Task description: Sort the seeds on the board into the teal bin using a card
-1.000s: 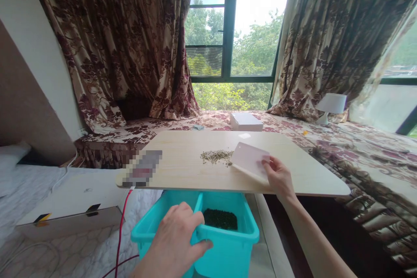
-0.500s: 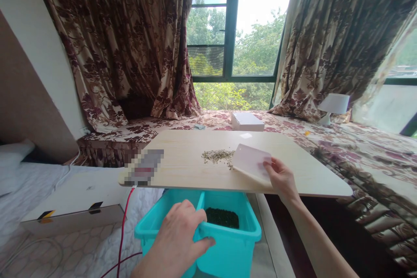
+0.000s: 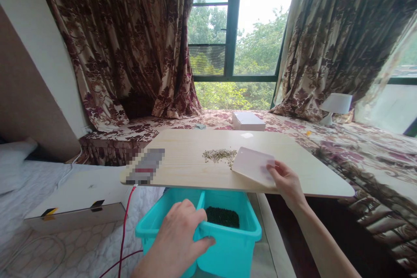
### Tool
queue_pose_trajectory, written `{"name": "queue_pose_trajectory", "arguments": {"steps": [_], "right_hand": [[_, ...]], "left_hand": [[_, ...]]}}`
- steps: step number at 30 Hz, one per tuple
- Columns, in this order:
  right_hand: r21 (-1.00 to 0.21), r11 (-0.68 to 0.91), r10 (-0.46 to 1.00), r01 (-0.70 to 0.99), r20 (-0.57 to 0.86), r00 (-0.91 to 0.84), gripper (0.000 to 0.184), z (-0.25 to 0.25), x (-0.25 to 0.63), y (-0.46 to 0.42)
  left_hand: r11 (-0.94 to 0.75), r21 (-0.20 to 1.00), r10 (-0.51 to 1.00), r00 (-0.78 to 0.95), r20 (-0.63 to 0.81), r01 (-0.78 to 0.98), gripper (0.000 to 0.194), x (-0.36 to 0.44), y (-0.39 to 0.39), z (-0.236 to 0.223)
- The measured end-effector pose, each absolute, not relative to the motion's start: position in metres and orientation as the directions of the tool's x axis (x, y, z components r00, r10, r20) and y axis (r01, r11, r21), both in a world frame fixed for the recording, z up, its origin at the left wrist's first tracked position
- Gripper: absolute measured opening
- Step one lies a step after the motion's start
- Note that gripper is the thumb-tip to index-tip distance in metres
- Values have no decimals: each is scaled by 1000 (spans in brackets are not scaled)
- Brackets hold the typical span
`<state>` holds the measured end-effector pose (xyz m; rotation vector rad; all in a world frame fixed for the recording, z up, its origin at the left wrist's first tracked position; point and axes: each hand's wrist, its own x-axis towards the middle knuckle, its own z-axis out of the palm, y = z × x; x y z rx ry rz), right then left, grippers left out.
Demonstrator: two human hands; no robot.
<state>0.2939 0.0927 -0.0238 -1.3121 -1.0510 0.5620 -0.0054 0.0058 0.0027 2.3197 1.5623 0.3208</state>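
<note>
My left hand is closed on the near rim of a turquoise divided bin, thumb outside and fingers over the middle divider. Dark green granules lie in the bin's right compartment; my hand hides part of the left one. My right hand pinches the right edge of a translucent white plastic scraper sheet, tilted low over the light wooden tabletop. Its left edge is beside a scattered patch of small greenish-brown grains on the board, and seems to touch a few.
A blurred-out flat device lies at the board's left end with a red cable hanging down. A white carton rests on the bed at left. Beyond the board are a white box and a lamp.
My right hand and the scraper sheet have shifted slightly right and a little down. My left hand keeps its hold on the bin's rim. The grains look much the same.
</note>
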Motion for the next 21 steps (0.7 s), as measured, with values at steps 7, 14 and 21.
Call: {"name": "queue_pose_trajectory", "arguments": {"steps": [7, 14, 21], "right_hand": [[-949, 224, 839, 220, 303, 453, 34, -25, 290, 97], [-945, 235, 840, 228, 316, 441, 38, -19, 282, 98], [-950, 214, 869, 228, 292, 400, 41, -19, 281, 89]], "left_hand": [[-348, 382, 927, 375, 4, 856, 18, -6, 5, 3], [-356, 366, 928, 373, 26, 860, 15, -7, 4, 6], [-355, 363, 929, 370, 29, 862, 15, -6, 4, 6]]}}
